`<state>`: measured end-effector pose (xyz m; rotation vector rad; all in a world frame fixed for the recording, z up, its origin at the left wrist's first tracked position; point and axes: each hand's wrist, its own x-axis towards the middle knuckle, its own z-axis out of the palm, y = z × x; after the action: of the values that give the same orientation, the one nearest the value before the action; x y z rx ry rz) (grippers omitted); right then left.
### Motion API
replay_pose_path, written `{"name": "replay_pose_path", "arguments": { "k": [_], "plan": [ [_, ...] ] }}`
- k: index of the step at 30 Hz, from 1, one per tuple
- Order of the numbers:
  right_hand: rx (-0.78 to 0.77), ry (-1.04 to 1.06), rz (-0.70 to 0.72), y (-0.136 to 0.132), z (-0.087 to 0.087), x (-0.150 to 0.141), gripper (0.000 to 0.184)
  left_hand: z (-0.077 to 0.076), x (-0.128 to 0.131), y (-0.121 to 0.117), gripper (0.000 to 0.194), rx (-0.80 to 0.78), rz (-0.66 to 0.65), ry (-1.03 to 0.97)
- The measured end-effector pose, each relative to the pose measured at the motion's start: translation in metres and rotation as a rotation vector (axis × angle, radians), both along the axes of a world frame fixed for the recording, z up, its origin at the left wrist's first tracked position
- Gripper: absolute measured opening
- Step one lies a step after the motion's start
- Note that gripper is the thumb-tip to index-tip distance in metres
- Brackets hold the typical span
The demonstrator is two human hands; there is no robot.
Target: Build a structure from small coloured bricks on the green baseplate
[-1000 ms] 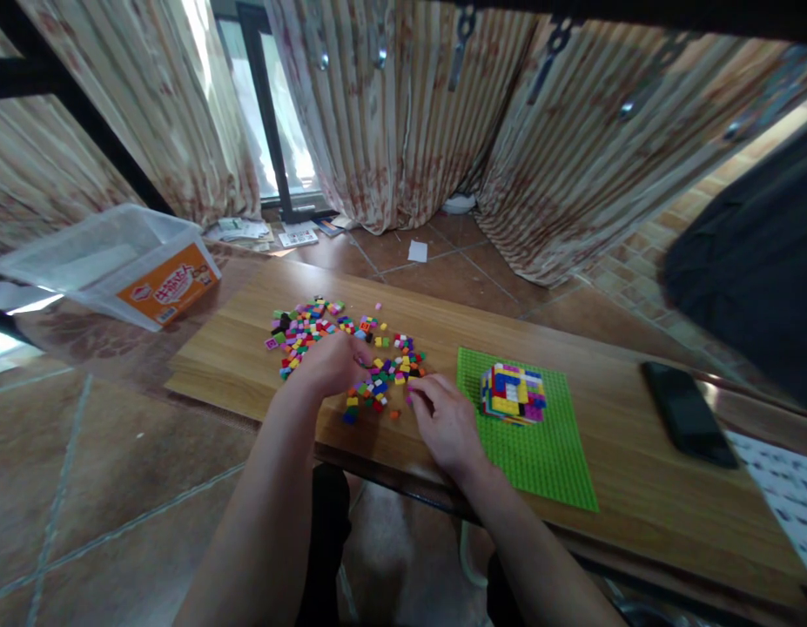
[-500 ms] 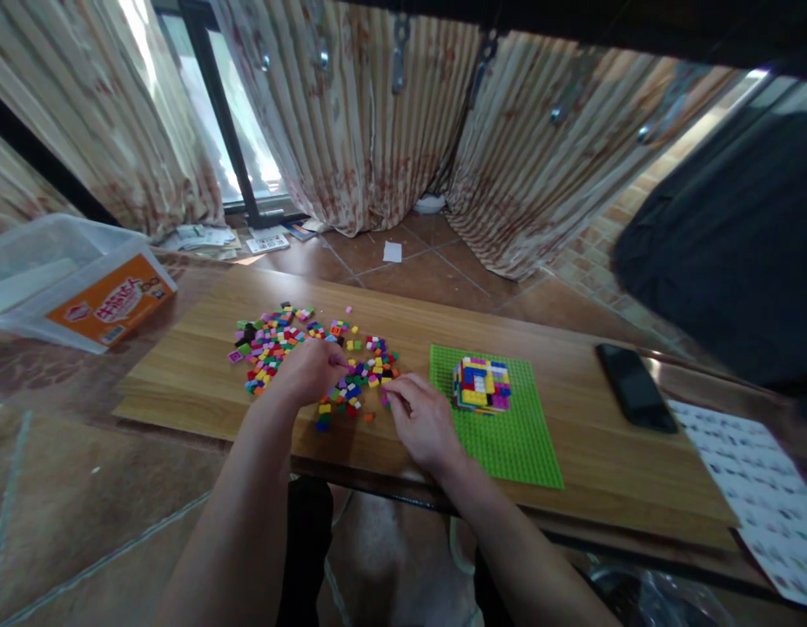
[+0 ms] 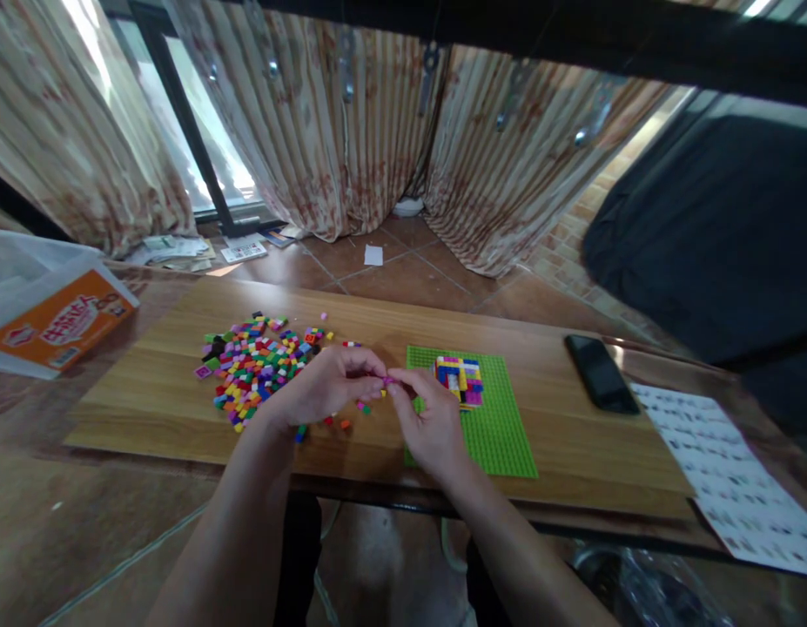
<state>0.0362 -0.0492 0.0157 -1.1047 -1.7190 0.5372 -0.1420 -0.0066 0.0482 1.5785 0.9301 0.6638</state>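
Note:
My left hand and my right hand meet at the fingertips, pinching a small purple toy brick between them. Whether it is one brick or two joined is too small to tell. Under and left of my left hand spreads a pile of loose coloured bricks. Just beyond my right hand, a hollow block built of many-coloured bricks stands on a green studded baseplate. My right fingers cover part of its left side.
A wooden board carries all this. To the right lie a black phone and a printed sheet. A clear plastic box with an orange label stands at the left. Striped curtains hang behind.
My hands have come together from apart over the pile, the left moving rightward, and now hold the purple brick between them. The camera view has turned slightly right.

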Motion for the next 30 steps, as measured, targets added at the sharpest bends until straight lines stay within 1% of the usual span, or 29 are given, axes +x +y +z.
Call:
{"name": "replay_pose_path", "arguments": {
  "k": [4, 7, 10, 12, 14, 18, 20, 23, 30],
  "plan": [
    [0.048, -0.032, 0.003, -0.01, 0.006, 0.009, 0.016, 0.004, 0.008, -0.001, 0.018, -0.04, -0.055, -0.048],
    [0.033, -0.079, 0.003, -0.015, 0.009, 0.02, 0.017, 0.006, 0.018, -0.002, 0.019, -0.106, -0.029, -0.093],
    [0.01, -0.118, 0.01, -0.017, 0.012, 0.034, 0.017, 0.002, 0.032, -0.001, 0.02, -0.168, -0.006, -0.144],
    [-0.019, -0.14, 0.037, -0.018, 0.016, 0.045, 0.016, -0.001, 0.041, 0.0, 0.022, -0.203, -0.022, -0.175],
    [-0.08, -0.155, 0.082, -0.018, 0.021, 0.056, 0.013, -0.004, 0.048, 0.001, 0.025, -0.24, -0.051, -0.196],
    [-0.178, -0.153, 0.132, -0.019, 0.025, 0.073, 0.006, -0.006, 0.059, 0.002, 0.029, -0.302, -0.12, -0.244],
    [-0.197, -0.151, 0.16, -0.02, 0.025, 0.077, 0.008, -0.007, 0.062, 0.002, 0.029, -0.317, -0.163, -0.266],
    [-0.208, -0.157, 0.203, -0.021, 0.024, 0.08, 0.016, -0.007, 0.066, 0.001, 0.031, -0.342, -0.204, -0.274],
    [-0.222, -0.195, 0.192, -0.02, 0.026, 0.084, 0.017, -0.011, 0.069, 0.0, 0.033, -0.36, -0.178, -0.233]
  ]
}}
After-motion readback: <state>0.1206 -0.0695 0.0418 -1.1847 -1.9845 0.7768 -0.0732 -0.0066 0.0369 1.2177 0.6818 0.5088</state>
